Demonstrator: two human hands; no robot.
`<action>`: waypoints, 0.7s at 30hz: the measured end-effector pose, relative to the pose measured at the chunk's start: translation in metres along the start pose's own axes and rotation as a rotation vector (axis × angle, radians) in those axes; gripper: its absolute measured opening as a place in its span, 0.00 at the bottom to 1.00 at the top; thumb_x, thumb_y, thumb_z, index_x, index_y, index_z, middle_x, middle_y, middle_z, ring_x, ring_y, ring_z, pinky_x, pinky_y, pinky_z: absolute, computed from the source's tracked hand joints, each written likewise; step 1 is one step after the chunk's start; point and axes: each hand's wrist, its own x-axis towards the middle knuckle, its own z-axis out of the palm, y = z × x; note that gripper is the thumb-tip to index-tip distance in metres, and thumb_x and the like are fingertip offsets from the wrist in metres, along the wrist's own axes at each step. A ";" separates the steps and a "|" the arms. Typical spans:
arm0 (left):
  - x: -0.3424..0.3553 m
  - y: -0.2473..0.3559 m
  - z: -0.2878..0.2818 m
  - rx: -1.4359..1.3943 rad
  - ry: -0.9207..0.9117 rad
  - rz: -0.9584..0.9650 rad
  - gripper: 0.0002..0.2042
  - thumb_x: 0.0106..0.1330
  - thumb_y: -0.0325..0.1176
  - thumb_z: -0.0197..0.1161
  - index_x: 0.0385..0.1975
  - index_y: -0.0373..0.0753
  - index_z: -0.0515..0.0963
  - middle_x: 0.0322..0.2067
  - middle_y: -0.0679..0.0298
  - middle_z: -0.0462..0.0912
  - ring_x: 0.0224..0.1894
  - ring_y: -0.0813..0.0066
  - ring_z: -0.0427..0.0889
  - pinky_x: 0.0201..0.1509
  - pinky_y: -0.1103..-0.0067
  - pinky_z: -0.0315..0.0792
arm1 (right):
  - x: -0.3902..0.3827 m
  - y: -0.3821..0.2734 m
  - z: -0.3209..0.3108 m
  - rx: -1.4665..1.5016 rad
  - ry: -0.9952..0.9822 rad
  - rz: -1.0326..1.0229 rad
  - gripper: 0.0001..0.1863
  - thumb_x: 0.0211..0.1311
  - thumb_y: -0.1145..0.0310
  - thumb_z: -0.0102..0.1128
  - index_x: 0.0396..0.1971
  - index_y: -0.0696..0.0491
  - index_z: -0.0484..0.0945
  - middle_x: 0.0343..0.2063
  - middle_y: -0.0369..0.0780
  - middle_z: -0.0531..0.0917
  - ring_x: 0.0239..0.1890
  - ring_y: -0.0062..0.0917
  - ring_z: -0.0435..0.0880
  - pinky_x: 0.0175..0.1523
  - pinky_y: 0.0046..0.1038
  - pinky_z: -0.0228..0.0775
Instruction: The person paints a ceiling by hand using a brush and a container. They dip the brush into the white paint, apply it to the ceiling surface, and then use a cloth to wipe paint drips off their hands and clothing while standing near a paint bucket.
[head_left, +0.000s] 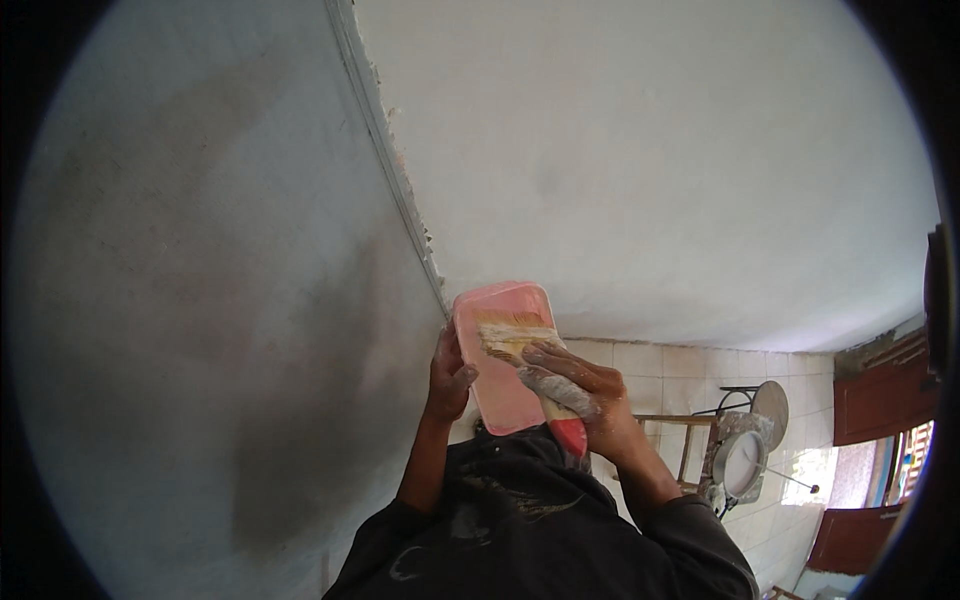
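Note:
A shallow pink plastic tray is tilted up in front of my body. My left hand grips its left edge, with the thumb over the rim. My right hand is closed round the handle of a wide paintbrush, whose red handle end points down toward me. The brush's pale bristles lie over the tray's inside, and whitish paint coats its ferrule. White smears cover the fingers of my right hand.
A grey wall panel rises close on my left, meeting a whitish wall along a ragged-edged strip. To the right, a white bucket, a round-topped stool and a wooden frame stand on the tiled floor.

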 end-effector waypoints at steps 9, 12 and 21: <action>-0.011 0.019 -0.006 0.120 -0.195 -0.050 0.47 0.45 0.42 0.73 0.64 0.33 0.52 0.57 0.61 0.66 0.59 0.71 0.66 0.61 0.73 0.62 | 0.005 0.029 0.019 -0.064 -0.133 -0.172 0.29 0.34 0.69 0.67 0.46 0.51 0.76 0.53 0.40 0.74 0.55 0.36 0.74 0.55 0.34 0.73; -0.011 0.014 -0.014 0.121 -0.155 -0.058 0.47 0.45 0.42 0.73 0.64 0.33 0.53 0.57 0.61 0.66 0.59 0.72 0.66 0.62 0.73 0.61 | -0.005 0.034 0.026 -0.058 -0.224 -0.138 0.28 0.35 0.70 0.67 0.46 0.51 0.76 0.53 0.39 0.74 0.54 0.35 0.75 0.54 0.33 0.74; -0.012 0.007 -0.026 0.087 -0.001 -0.020 0.45 0.47 0.47 0.71 0.63 0.33 0.54 0.56 0.61 0.68 0.60 0.71 0.66 0.62 0.74 0.61 | -0.008 0.006 -0.001 0.170 -0.275 0.085 0.24 0.42 0.75 0.63 0.45 0.47 0.77 0.50 0.39 0.77 0.50 0.35 0.78 0.53 0.32 0.74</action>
